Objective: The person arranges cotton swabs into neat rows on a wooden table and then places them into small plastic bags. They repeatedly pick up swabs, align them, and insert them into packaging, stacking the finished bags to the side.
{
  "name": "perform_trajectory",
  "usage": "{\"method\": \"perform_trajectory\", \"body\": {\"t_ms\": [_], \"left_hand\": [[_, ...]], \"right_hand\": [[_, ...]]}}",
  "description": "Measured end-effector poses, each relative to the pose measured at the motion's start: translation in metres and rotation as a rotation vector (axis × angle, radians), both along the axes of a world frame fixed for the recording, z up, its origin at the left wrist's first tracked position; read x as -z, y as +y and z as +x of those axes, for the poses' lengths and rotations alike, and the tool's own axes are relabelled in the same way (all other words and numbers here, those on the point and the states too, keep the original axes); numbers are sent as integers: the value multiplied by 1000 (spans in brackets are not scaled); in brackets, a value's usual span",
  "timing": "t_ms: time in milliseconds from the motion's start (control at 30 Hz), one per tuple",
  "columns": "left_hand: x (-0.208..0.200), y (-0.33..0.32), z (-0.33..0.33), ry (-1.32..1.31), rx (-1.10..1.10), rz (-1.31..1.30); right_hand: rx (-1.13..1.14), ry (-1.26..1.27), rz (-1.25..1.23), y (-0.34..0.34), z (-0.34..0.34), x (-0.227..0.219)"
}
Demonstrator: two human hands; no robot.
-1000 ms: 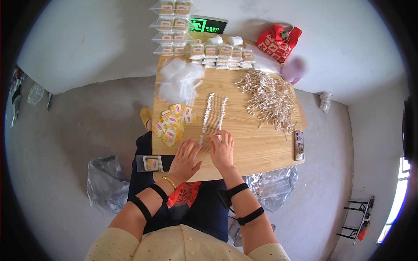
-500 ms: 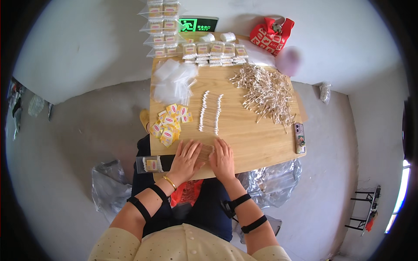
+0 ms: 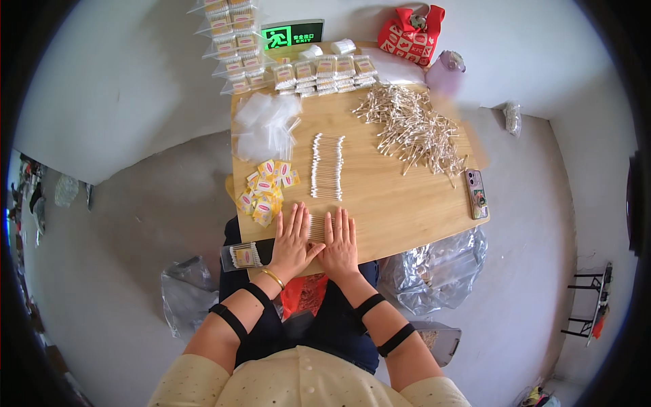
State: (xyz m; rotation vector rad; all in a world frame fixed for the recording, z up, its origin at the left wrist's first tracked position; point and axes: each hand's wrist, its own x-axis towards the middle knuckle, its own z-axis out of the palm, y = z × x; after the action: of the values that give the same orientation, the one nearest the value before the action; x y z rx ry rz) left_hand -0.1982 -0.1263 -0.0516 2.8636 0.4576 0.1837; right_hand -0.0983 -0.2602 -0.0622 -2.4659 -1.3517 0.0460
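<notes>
Seen from above, a person's left hand (image 3: 293, 239) and right hand (image 3: 339, 241) lie flat, fingers spread, side by side on a pale wooden worktop (image 3: 400, 197), pressing a small row of white cotton swabs (image 3: 317, 227) between them at the near edge. Just beyond lies a longer neat row of swabs (image 3: 327, 166). A loose heap of swabs (image 3: 413, 129) lies far right, small yellow sachets (image 3: 266, 190) left.

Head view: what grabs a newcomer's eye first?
Both hands lie flat side by side at the near edge of the wooden table, the left hand and right hand pressing a small bunch of cotton swabs. A neat row of swabs sits mid-table; a loose heap of swabs spreads far right.
</notes>
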Motion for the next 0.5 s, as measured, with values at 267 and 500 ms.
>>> {"method": "perform_trajectory", "body": {"t_ms": [267, 500], "left_hand": [[-3, 7, -2, 16, 33, -65], [-8, 10, -16, 44, 62, -101]], "right_hand": [[-3, 0, -40, 1, 1, -4], [-1, 31, -101, 0, 2, -12]]}}
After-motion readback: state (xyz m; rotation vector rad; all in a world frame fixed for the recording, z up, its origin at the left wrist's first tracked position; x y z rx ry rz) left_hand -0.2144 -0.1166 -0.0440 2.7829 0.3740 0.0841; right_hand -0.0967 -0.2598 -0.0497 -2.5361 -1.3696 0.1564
